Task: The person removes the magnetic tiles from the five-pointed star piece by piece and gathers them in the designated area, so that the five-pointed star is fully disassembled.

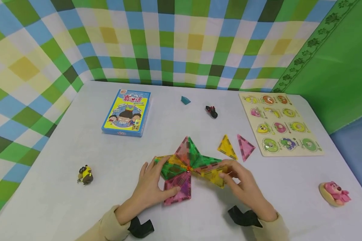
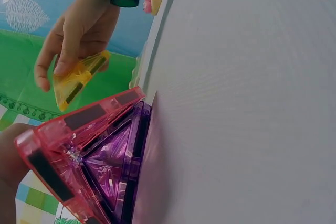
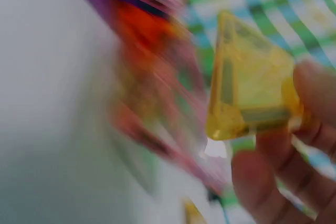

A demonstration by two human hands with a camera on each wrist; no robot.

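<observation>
A star-shaped build of see-through magnetic tiles (image 1: 196, 161) in green, pink, orange and purple lies mid-table. My left hand (image 1: 149, 187) holds its left side, the thumb on a pink tile (image 1: 177, 187) and the fingers at the green point. Between thumb and fingers, my right hand (image 1: 242, 177) pinches a yellow triangular magnetic tile (image 3: 252, 77) at the star's right point. In the left wrist view this yellow tile (image 2: 79, 80) is seen beyond the pink and purple tiles (image 2: 113, 156). The star is blurred in the right wrist view.
A loose yellow triangle (image 1: 227, 147) and a pink triangle (image 1: 245, 147) lie beyond my right hand. Farther out are a blue card box (image 1: 126, 112), a fruit puzzle board (image 1: 282, 125), a teal piece (image 1: 185, 100), a black-red item (image 1: 212, 111) and toy figures (image 1: 85, 174) (image 1: 335, 193).
</observation>
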